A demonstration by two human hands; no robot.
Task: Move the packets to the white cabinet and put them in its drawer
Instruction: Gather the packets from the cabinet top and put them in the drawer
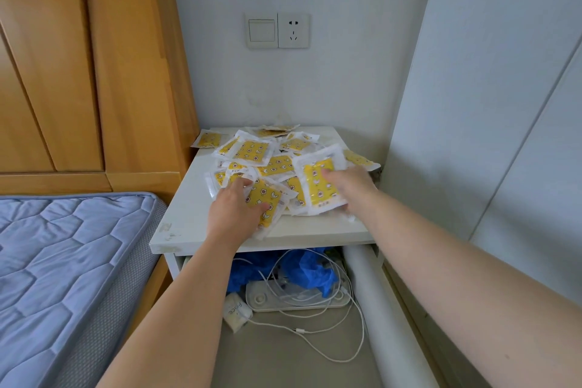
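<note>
The carrying half of the job looks done and the stowing half hardly begun: the packets (277, 164) lie in a loose heap on top of the white cabinet (185, 198), spread from its middle out toward twelve and two o'clock, with one strayed to the ten o'clock corner. The drawer (271, 362) stands pulled out at six o'clock, below the top's front edge; it holds white cables (318, 343) and a blue bag (308, 271), and no packet shows in it. Both arms reach forward over the open drawer to the near side of the heap. The left hand (234, 211), at about seven o'clock of the pile, curls its fingers over some packets with the thumb pressed on a yellow one. The right hand (352, 184), at four o'clock, pinches a tilted packet or small stack, fingers on top; I cannot tell how many.
</note>
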